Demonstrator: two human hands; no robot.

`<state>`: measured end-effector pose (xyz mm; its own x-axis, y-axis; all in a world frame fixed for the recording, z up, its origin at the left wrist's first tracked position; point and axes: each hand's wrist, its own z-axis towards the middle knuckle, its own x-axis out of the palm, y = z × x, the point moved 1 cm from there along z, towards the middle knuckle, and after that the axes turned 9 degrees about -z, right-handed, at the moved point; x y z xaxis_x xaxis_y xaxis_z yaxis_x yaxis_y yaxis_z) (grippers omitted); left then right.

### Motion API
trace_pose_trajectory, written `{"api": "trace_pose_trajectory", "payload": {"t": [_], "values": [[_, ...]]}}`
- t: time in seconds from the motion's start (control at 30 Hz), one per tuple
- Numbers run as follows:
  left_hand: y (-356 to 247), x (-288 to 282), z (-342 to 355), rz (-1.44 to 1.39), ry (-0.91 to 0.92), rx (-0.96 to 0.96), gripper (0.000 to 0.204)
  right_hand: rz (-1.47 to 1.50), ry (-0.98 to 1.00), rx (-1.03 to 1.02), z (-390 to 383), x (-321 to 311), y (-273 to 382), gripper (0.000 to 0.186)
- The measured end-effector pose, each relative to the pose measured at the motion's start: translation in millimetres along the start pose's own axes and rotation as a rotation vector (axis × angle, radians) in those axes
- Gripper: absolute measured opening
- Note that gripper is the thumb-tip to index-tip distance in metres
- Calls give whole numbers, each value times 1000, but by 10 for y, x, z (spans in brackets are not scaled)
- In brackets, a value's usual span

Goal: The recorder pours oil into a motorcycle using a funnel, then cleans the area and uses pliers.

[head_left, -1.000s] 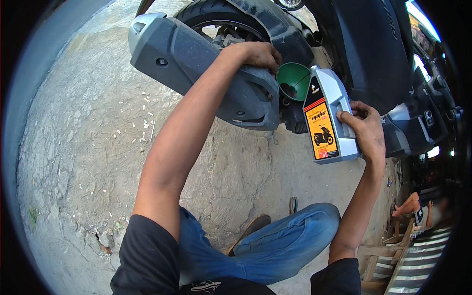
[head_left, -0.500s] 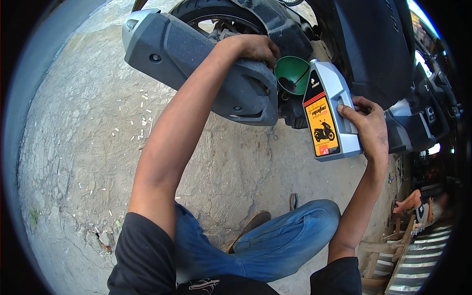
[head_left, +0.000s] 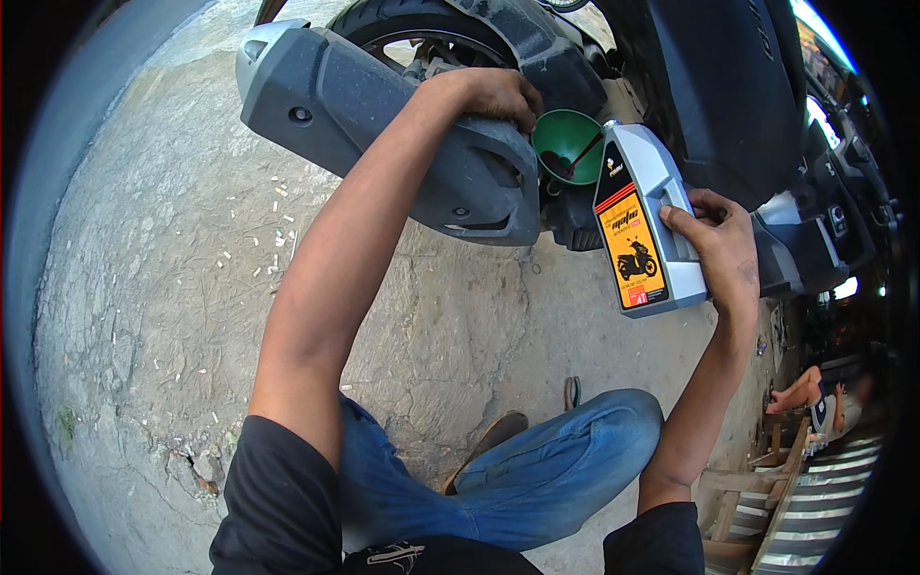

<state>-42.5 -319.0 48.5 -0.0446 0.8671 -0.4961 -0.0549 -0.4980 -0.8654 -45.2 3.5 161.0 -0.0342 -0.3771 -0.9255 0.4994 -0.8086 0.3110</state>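
My right hand is closed round the handle of a silver-grey engine oil bottle with a black and yellow label. The bottle leans left, its mouth at the right rim of a green funnel. A thin dark red streak of oil runs down inside the funnel, and dark liquid lies at its bottom. My left hand reaches over the exhaust cover of a scooter, its curled fingers at the funnel's left rim; the fingertips are partly hidden. The funnel's spout is out of sight.
The scooter's rear wheel is beyond the exhaust, and its dark body rises at the right. Small white bits lie on the cracked concrete floor. At the far right a person is near a wooden frame.
The bottle's lower end has shifted very slightly right. The oil streak in the funnel has changed shape a little. Both hands stay nearly in place.
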Motion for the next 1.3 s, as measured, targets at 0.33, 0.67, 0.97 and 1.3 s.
{"api": "trace_pose_trajectory", "payload": {"t": [0.33, 0.67, 0.97, 1.3], "values": [[19, -4, 15, 9, 11, 23, 45, -15, -3, 20, -19, -11, 3, 58], [13, 0, 9, -20, -2, 6, 47, -27, -21, 2, -3, -15, -23, 58], [29, 3, 41, -25, 18, 21, 44, -26, -23, -19, -9, -13, -48, 56], [25, 5, 29, -44, 34, -4, 43, 7, -12, 13, -43, -25, -1, 56]]}}
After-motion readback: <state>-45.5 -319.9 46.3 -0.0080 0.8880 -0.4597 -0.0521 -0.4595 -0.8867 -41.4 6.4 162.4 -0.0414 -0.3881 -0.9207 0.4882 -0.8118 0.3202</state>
